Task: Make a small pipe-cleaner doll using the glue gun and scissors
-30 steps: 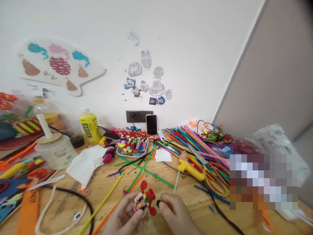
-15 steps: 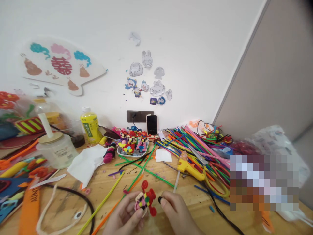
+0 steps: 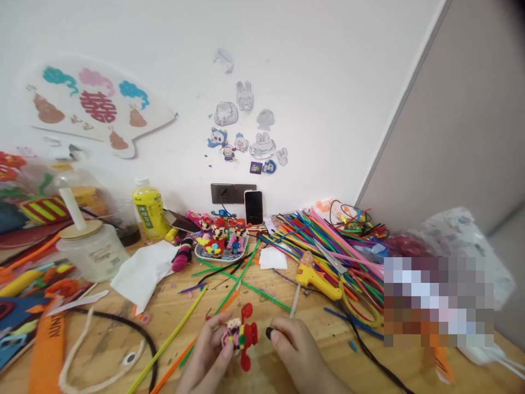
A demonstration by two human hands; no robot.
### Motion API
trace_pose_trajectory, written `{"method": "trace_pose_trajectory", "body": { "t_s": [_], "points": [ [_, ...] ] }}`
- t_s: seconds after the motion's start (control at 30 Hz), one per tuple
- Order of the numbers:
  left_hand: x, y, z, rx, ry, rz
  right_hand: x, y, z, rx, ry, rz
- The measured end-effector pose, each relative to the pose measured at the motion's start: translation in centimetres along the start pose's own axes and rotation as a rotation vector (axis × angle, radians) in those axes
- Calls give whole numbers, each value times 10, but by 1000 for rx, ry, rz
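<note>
My left hand (image 3: 208,357) grips a small pipe-cleaner figure (image 3: 238,335) between thumb and fingers. The figure lies sideways, its red headpiece with curled ends turned to the right, and pink, green and cream parts show on its body. Just right of it, my right hand (image 3: 298,346) pinches a small black fuzzy piece (image 3: 269,332) between thumb and forefinger. A gap separates the black piece from the figure. Further back, a tray (image 3: 199,253) carries several similar colourful figures.
A yellow glue gun (image 3: 320,282) and scissors (image 3: 375,314) lie to the right, beside a heap of pipe cleaners (image 3: 315,232). Loose yellow (image 3: 176,334) and green stems cross the wood table. Leftward stand a glass jar (image 3: 92,257) and a yellow bottle (image 3: 150,210); a phone (image 3: 254,208) leans on the wall.
My left hand has turned the figure, so its red headpiece now points more directly right towards the black piece. My right hand keeps its pinch, nearly in place.
</note>
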State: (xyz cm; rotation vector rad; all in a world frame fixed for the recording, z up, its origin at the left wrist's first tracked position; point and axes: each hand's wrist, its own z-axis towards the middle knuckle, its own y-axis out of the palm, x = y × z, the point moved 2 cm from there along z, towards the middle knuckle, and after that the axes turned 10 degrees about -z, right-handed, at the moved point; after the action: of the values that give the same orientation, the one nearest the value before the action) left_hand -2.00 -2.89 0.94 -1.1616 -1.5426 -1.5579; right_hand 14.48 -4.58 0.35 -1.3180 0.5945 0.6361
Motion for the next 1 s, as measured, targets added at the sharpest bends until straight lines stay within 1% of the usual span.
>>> {"method": "trace_pose_trajectory", "body": {
  "t_s": [0.1,0.2,0.3,0.57,0.87,0.93,1.0],
  "points": [
    [-4,1,1,40,38,-20,-2,0,-1,-12,6,3],
    [-1,2,2,72,76,21,-3,0,-3,-37,26,-12],
    [4,1,1,87,76,52,-5,0,-4,-71,21,-41],
    [7,2,-2,83,50,37,-10,-1,-4,-93,29,-89],
    [9,3,0,17,-11,23,-7,2,-3,-97,60,-63],
    [9,4,-1,23,11,27,-7,3,-3,-99,51,-60],
    [9,5,-3,62,59,26,-8,2,-4,-101,41,-62]
  ]
}}
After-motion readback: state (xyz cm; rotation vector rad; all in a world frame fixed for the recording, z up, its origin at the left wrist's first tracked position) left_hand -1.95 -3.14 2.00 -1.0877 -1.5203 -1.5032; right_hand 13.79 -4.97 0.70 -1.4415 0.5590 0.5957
